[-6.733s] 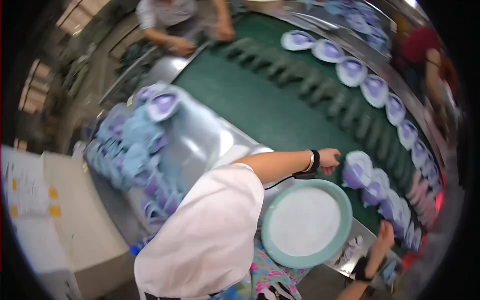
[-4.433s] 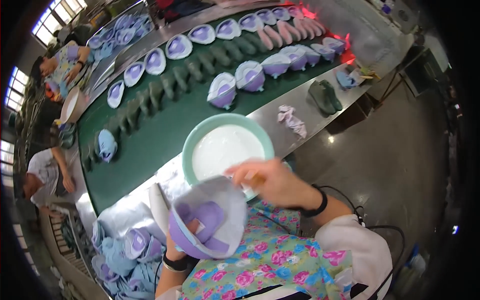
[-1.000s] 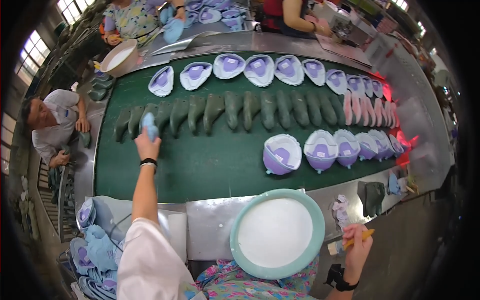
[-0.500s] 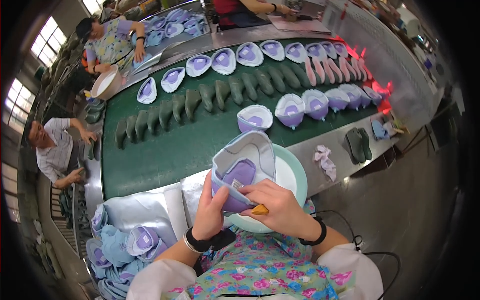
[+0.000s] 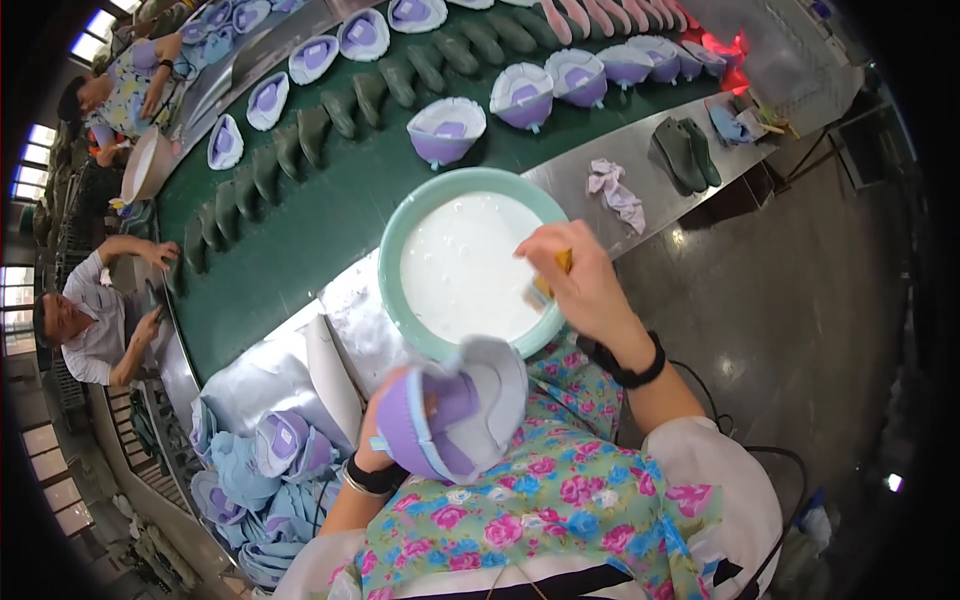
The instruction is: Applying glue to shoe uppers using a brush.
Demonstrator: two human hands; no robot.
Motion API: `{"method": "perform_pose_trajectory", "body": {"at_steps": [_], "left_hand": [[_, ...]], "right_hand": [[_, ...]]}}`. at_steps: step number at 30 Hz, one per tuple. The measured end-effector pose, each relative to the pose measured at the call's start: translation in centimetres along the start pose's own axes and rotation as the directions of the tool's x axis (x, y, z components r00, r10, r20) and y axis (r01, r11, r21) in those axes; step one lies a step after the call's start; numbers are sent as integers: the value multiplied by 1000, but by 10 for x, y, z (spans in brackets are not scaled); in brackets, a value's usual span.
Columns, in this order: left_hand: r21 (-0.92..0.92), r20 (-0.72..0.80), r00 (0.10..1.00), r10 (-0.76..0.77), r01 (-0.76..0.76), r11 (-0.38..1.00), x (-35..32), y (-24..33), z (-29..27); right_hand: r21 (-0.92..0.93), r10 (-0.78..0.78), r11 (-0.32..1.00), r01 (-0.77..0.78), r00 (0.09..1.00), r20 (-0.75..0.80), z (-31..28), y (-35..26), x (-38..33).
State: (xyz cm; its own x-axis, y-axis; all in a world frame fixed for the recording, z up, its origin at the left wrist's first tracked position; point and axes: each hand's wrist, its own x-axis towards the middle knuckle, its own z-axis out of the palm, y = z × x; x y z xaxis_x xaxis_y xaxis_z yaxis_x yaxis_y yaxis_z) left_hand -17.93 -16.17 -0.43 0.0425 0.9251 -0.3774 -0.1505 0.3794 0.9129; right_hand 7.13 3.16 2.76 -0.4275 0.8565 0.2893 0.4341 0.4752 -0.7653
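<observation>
My left hand (image 5: pixel 374 425) grips a purple and light blue shoe upper (image 5: pixel 430 425) at its left side, held low over my flowered apron; most of the fingers are behind it. The opening of the upper is turned up and to the right. My right hand (image 5: pixel 585 278), a little blurred, is closed around the yellow handle of a brush (image 5: pixel 541 295). Its bristles point down over the right side of a pale green basin (image 5: pixel 391 270). White liquid (image 5: pixel 465 265) fills much of this basin, which stands just beyond the shoe upper.
A green conveyor belt (image 5: pixel 290 235) carries rows of shoe uppers and dark shoe lasts (image 5: pixel 310 135). More uppers (image 5: pixel 285 440) are heaped at the lower left. A pink rag (image 5: pixel 617 195) and dark lasts (image 5: pixel 683 155) lie on the metal ledge. Two people work at the left.
My left hand has brought the shoe upper down toward my apron and tilted it. My right hand has left the upper and moved the brush over the basin. The view has shifted.
</observation>
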Motion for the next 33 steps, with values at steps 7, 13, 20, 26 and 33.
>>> {"method": "perform_pose_trajectory", "body": {"at_steps": [7, 13, 20, 26, 33], "left_hand": [[10, 439, 888, -135, 146, 989, -23, -2, -35], [-57, 84, 976, -203, 208, 976, 2, -28, -42], [-593, -43, 988, -150, 96, 800, 40, -30, -17], [-652, -75, 987, -144, 60, 755, 45, -29, -10], [-413, -155, 986, 60, -120, 903, 60, -28, -22]], "right_hand": [[93, 358, 928, -360, 933, 38, 52, 55, -32], [28, 302, 953, -302, 953, 14, 70, 70, -37], [476, 185, 848, -230, 973, 140, 37, -30, 5], [401, 298, 862, -310, 950, 94, 40, 1, 1], [384, 563, 723, -575, 812, 156, 34, -15, -31]]}}
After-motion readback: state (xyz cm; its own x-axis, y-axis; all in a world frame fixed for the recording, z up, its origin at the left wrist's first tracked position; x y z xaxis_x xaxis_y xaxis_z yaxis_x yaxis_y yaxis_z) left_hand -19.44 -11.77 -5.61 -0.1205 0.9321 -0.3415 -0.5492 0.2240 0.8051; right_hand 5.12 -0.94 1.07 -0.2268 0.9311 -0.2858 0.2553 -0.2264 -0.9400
